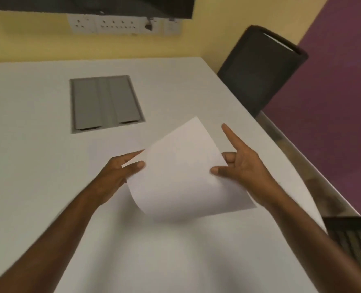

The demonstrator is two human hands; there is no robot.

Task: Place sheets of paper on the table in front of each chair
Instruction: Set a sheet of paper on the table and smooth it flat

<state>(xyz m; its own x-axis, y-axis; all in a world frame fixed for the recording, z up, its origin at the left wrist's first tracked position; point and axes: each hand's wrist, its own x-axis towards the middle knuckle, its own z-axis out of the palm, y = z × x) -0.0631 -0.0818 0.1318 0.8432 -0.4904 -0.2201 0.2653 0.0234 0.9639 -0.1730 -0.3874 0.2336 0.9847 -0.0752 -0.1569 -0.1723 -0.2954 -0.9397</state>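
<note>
**Two hands hold one sheet above the table**

Head view: A white sheet of paper (183, 172) is held by both hands over the grey table (37, 166), toward its right edge. The sheet bends, and its near side curls down. The left hand (114, 176) pinches the sheet's left edge with thumb and fingers. The right hand (245, 170) pinches the right edge with its thumb, while one finger points up. A black chair (260, 68) stands at the table's far right corner. A grey cable box lid (104, 103) is set into the tabletop, farther back.
</note>
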